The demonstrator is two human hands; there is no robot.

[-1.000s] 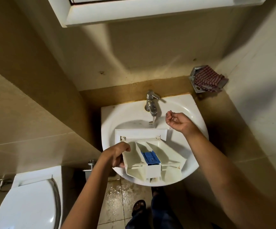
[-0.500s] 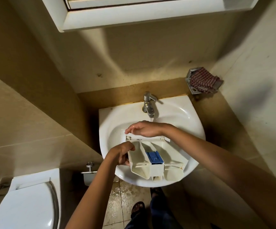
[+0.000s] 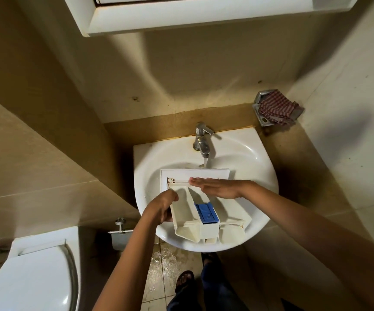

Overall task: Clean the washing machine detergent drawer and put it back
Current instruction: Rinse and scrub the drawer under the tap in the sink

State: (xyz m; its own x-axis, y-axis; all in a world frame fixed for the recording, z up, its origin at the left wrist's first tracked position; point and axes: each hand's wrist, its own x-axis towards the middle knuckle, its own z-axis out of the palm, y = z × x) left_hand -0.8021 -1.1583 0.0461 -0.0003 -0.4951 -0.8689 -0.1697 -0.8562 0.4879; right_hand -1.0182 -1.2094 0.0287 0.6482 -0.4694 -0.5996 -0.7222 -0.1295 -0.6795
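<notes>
**Drawer in the sink, both hands on it**

Got the drawer lying across the sink, poking past its front edge. Gripping its left wall with the left hand, fingers curled round. Blue insert in the middle slot. Holding the right hand flat over the far end, fingers straight and together. Thin trickle from the tap at the back edge. Striped cloth up past the back right corner.
</notes>
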